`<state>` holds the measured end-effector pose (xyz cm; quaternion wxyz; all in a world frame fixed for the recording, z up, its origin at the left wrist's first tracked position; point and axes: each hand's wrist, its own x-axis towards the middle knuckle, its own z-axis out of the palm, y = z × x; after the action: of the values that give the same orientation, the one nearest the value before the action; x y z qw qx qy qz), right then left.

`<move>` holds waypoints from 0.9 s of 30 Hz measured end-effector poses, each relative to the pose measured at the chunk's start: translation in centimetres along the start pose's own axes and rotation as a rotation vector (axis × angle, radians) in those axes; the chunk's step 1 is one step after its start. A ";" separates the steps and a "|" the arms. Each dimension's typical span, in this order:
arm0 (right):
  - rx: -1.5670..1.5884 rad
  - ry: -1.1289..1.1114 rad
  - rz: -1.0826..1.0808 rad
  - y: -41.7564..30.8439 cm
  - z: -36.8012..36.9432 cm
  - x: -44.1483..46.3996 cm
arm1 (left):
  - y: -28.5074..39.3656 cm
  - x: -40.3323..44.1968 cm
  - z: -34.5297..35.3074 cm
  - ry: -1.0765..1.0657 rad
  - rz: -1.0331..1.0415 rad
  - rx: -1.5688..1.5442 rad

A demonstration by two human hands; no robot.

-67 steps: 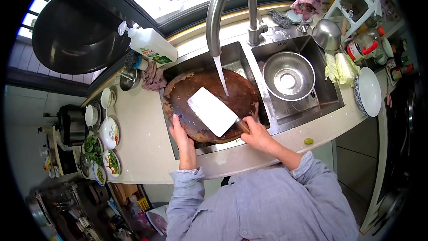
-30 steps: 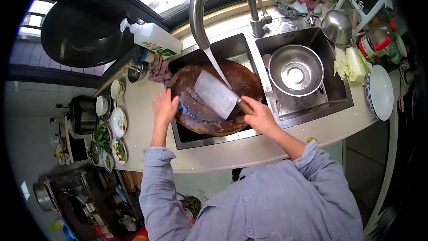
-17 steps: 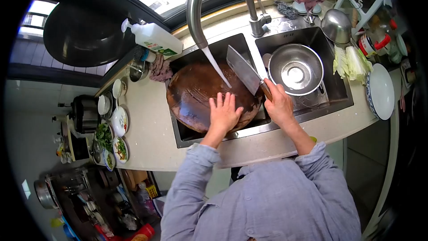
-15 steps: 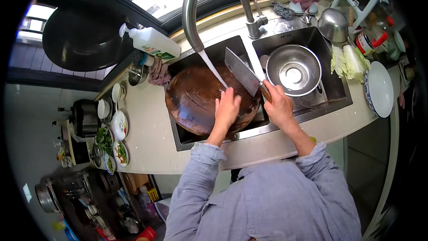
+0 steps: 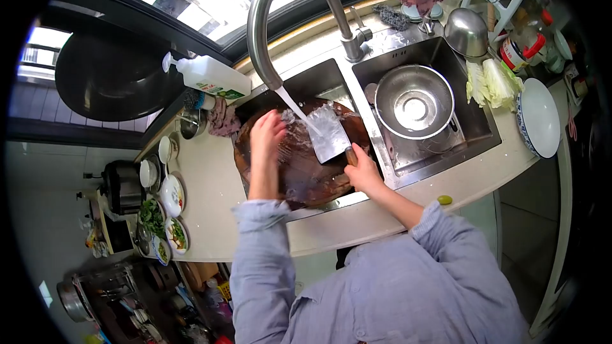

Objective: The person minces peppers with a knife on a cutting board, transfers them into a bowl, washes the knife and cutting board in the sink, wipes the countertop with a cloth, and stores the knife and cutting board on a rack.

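Note:
My right hand [image 5: 364,169] is wrapped round the wooden handle of a cleaver [image 5: 330,137], whose broad blade lies nearly flat over a round, wet wooden chopping board [image 5: 290,171]. Water from the curved faucet [image 5: 256,32] runs onto the blade and splashes over the board. The board fills most of the left sink basin [image 5: 328,76]. Over the board's left part is my left hand [image 5: 267,132], fingers loosely bent and somewhat blurred, with nothing visible in it; whether it touches the wood I cannot tell.
In the right basin stands a metal bowl [image 5: 414,102]. Cabbage leaves [image 5: 500,86] and a white dish [image 5: 539,118] are on the right. A soap bottle [image 5: 213,76], a pink cloth [image 5: 223,118] and several plates, including one white plate [image 5: 172,195], are on the left. A green fruit [image 5: 444,200] lies near the front edge.
The cleaver has swung from a tilted pose at the board's right to nearly flat under the water. My left hand has moved left, away from the board's middle. The camera view has shifted slightly.

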<state>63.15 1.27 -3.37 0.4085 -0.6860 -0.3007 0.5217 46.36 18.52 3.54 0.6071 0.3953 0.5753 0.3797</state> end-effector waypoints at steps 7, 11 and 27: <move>0.018 -0.239 0.118 -5.9 6.1 3.5 | -1.0 -1.4 -11.5 0.118 0.305 1.269; -0.175 -0.272 -0.288 -5.6 5.6 2.8 | -0.6 -1.3 -11.7 0.156 0.155 1.372; -0.631 0.095 -0.323 -4.9 -4.3 1.2 | -11.7 0.2 4.3 -0.253 0.371 0.610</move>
<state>67.67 3.63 0.91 0.2673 -0.7454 -0.5323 0.2992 50.73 13.82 -7.18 0.4485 0.6991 0.5013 0.2425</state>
